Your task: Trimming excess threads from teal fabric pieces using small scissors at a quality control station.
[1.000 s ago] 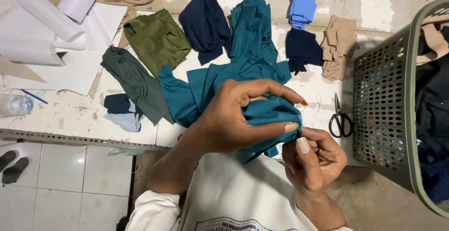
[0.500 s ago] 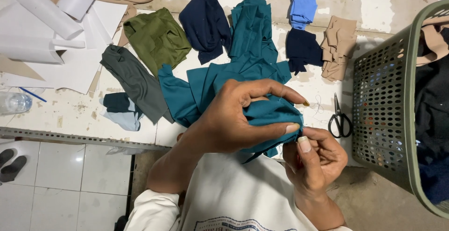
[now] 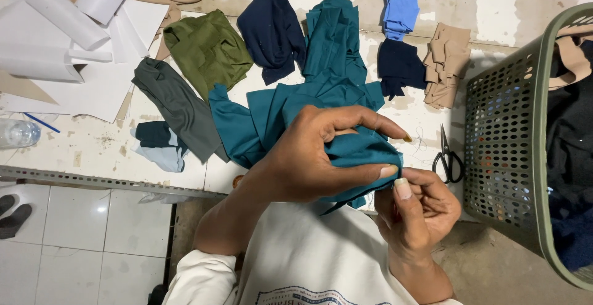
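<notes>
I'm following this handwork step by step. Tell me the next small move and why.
Probably a short pull with the right hand away from the teal cloth. Its fingers pinch right at the cloth's edge, which the left hand grips bunched up. What they pinch is too small to tell.

Worktable scene, seen from above: black scissors (image 3: 449, 157) lie beside a green perforated basket (image 3: 503, 150) w/ dark clothes. Olive cloth (image 3: 207, 49), navy cloth (image 3: 272, 30), grey cloth (image 3: 176, 104), blue (image 3: 400, 10) & tan (image 3: 446, 63) scraps spread across; white paper rolls (image 3: 58, 15) at far left.
</notes>
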